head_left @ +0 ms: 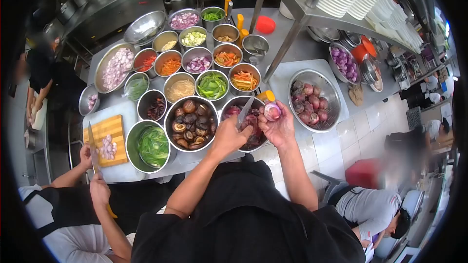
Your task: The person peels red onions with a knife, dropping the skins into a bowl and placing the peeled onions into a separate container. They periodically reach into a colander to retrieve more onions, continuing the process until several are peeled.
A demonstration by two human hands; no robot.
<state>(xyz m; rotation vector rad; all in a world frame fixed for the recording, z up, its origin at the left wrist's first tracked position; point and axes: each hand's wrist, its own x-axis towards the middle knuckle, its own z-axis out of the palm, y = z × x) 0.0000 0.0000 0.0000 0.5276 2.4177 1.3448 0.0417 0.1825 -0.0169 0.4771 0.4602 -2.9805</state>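
My left hand [233,134] is wrapped around a knife [245,111], its blade pointing up and away from me. Beside it, my right hand [279,125] grips a partly peeled red onion [272,112], pale and purple, with its fingers curled about it. Both hands are over a metal pot [225,113] with dark red onion skins [254,139] in it. Part of the pot is hidden behind my hands. To the right, a perforated metal colander [298,79] holds several unpeeled red onions [308,101] on a white board [280,80].
A pot of mushrooms [191,124] and a pot of green leaves [152,146] stand left. Several pots of cut vegetables fill the table behind. At left, a co-worker's hands [99,190] hold a knife over a wooden board [117,158]. A shelf post [282,51] rises at right.
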